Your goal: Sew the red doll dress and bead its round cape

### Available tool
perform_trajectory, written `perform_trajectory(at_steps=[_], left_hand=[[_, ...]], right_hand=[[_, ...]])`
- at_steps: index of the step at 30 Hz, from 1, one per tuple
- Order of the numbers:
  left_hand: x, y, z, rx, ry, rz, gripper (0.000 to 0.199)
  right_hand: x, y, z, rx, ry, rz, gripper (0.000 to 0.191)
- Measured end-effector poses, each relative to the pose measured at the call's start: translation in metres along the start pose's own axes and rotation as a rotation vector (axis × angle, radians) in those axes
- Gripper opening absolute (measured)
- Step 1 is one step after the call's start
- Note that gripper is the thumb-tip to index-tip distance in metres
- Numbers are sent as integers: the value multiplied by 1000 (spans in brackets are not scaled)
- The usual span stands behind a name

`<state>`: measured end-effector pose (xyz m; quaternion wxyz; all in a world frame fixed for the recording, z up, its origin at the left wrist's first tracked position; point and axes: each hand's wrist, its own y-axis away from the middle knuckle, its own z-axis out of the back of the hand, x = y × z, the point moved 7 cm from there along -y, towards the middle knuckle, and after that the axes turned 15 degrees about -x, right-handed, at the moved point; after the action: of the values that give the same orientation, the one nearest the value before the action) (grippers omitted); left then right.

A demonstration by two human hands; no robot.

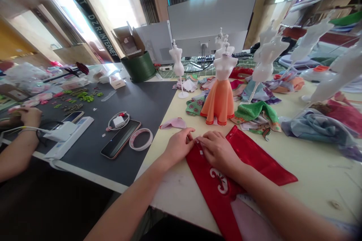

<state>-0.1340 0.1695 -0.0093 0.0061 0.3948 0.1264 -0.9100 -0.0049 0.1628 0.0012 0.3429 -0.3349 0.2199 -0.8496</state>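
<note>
Down at six o'clock, my right hand (pixel 217 152) rests its half-curled fingers (pixel 206 141) on a red satin-like cloth (pixel 263 158), and my left hand (pixel 177 147) brings its fingertips (pixel 190 134) close beside them at the cloth's edge; I can't tell whether either pinches. It should handle light, soft and slippery, so I'd take hold by the small white marks (pixel 201 152). At twelve o'clock, a dress form in an orange skirt (pixel 217 99) stands on the desk (pixel 181 203), a pink scrap (pixel 174 123) lying at eleven.

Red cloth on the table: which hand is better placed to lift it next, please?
Probably the right hand: it lies on the red cloth, while the left hand only reaches the cloth's edge.
</note>
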Motion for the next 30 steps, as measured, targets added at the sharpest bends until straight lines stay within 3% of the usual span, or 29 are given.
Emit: perform_trajectory(at_steps=[4,7,12,14,17,22,30], left_hand=[[-3,-1,-3,-12,-47,-62,31],[-8,-4,7,-99,-24,-135,27],[4,2,78,-437,-216,-159,18],[20,11,105,-452,-420,-119,19],[47,29,127,-396,-620,-104,16],[71,42,122,-309,-678,-100,11],[77,37,114,-361,-676,-92,14]], right_hand=[[3,0,-5,75,97,39,25],[-6,0,-3,-12,65,-12,26],[-23,1,6,-180,-22,-103,27],[-25,1,9,-216,-54,-124,25],[-24,1,12,-252,-78,-116,24],[-23,3,13,-260,-84,-97,23],[-23,0,16,-277,-91,-114,23]])
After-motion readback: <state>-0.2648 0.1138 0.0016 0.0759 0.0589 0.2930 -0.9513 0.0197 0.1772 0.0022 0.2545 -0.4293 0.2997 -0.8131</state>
